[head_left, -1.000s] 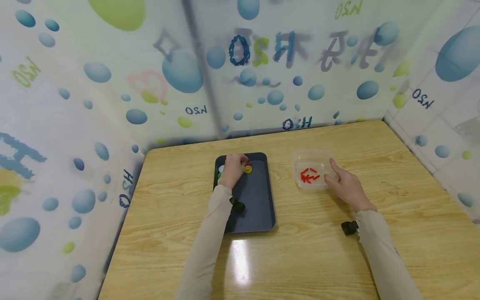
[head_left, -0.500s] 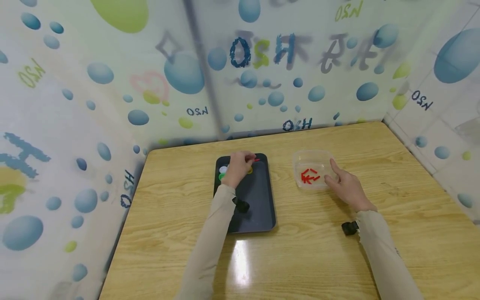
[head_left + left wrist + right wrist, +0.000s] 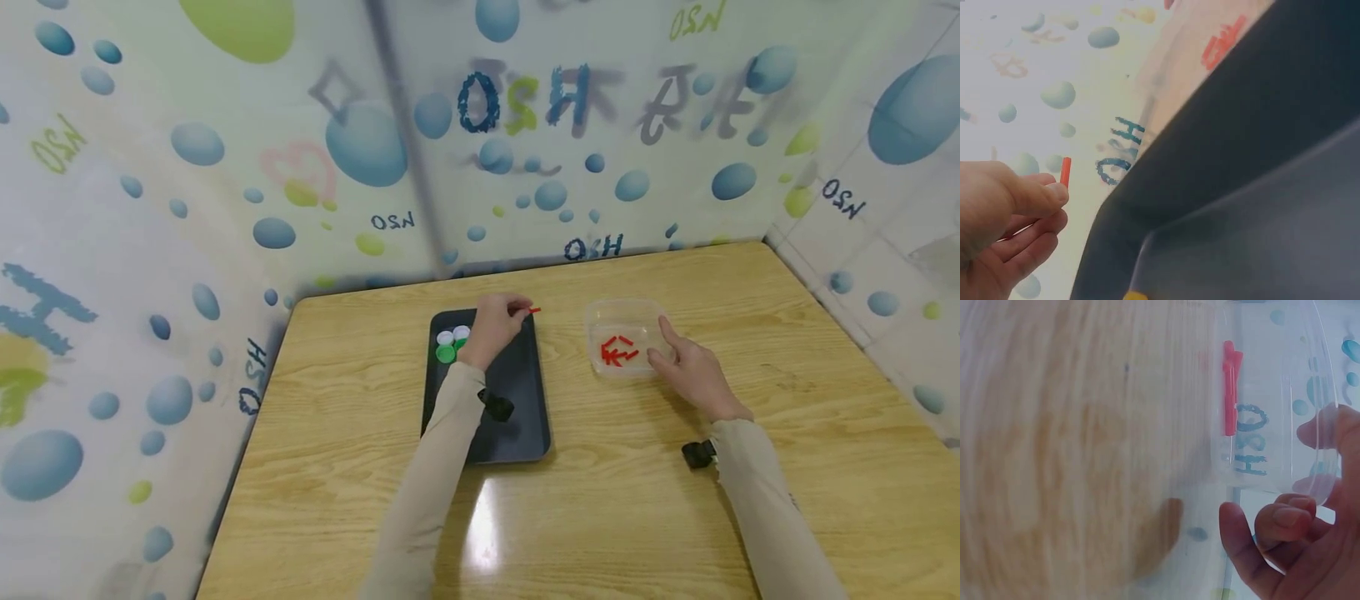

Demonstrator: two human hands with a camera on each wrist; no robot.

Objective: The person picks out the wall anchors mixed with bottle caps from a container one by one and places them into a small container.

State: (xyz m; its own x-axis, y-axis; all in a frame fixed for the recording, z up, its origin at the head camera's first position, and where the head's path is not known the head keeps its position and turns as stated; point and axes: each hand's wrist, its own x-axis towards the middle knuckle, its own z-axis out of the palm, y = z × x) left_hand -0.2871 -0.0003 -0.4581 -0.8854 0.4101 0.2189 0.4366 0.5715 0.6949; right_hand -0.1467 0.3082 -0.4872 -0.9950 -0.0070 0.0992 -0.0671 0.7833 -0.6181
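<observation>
Between thumb and fingers, my left hand (image 3: 495, 328) pinches a short red stick (image 3: 1065, 172), over the far right corner of the dark tray (image 3: 525, 417). The stick's end (image 3: 535, 311) pokes out past the fingertips. Partly behind this hand, white caps (image 3: 445, 338) and green caps (image 3: 446, 354) lie at the tray's far left. A yellow piece (image 3: 1135, 295) peeks in at the bottom of the left wrist view. My right hand (image 3: 697, 377) grips the right side of a clear plastic container (image 3: 626, 305). Inside it lie several red sticks (image 3: 1230, 394).
Everything stands on a wooden table (image 3: 322, 417), whose far edge meets a patterned wall covering (image 3: 525, 183). A strip of tabletop separates tray and container. Black wrist cameras sit on the left wrist (image 3: 498, 406) and the right wrist (image 3: 699, 454).
My left hand has moved right across the tray's far end, carrying the red stick to the corner, and more caps show behind it. The right hand and container have stayed in place.
</observation>
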